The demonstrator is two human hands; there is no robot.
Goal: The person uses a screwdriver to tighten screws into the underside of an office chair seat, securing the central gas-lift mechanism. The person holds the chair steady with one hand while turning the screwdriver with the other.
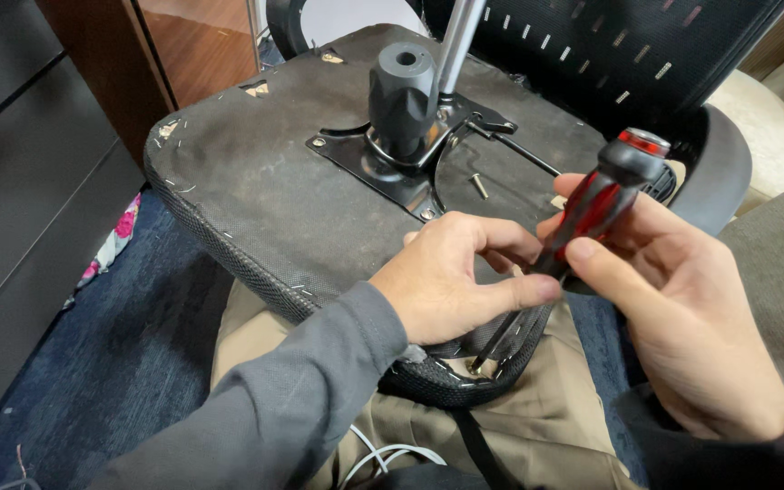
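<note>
While the upturned chair seat (256, 172) rests on the person's lap, the right hand (682, 308) grips a red-and-black screwdriver (592, 213), tip at the seat's near edge. The left hand (451, 281) pinches its shaft with thumb and fingers. 1 loose screw (480, 185) lies beside the black metal plate (392, 172).
</note>
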